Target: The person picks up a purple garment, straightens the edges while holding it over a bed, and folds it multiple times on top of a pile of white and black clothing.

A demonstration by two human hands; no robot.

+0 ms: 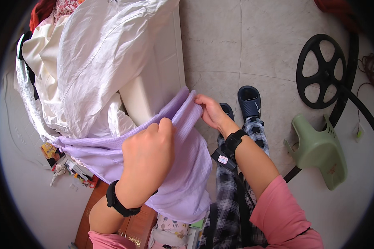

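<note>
A lavender cloth with a fine waffle texture [187, 180] hangs in loose folds in front of me, its upper edge stretched from left to right. My right hand [210, 109] pinches that edge at its right end, between thumb and fingers. Curled into a fist, my left hand [149, 149] is at the middle of the same edge; its fingertips are hidden behind the knuckles. The cloth's far left end reaches a pile of white fabric [99, 62]. Beneath the edge, a smooth off-white block-shaped thing [138, 101] shows partly.
White fabric covers much of a white panelled piece of furniture [170, 53]. To the right are a green plastic stool [321, 152], tipped over, and a black spoked wheel [321, 71]. A reddish wooden cabinet [140, 222] is low at left. Blue slippers [249, 101] are on my feet.
</note>
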